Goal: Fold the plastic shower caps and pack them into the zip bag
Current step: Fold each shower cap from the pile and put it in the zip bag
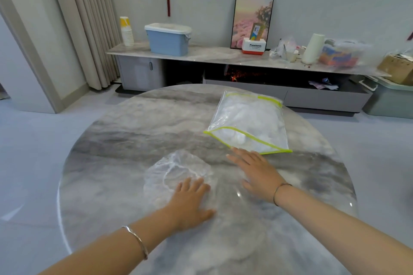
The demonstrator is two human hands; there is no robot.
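Box (254,46) reads "Panasonic". Left hand (190,201), fingers (196,185) straight, presses a crinkly clear cap (176,167); right hand (257,172) (fingers straight too) lies beside the bag (248,120).

We read "Panasonic" on the white box with a red base (254,46) on the sideboard (212,54). The smaller line beneath it is too fine for us.

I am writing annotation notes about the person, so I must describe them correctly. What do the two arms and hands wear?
No sleeves or gloves are in view. The left hand has a thin silver metal bangle around its wrist. The right hand has a thin dark cord bracelet around its wrist. No rings show on the fingers.
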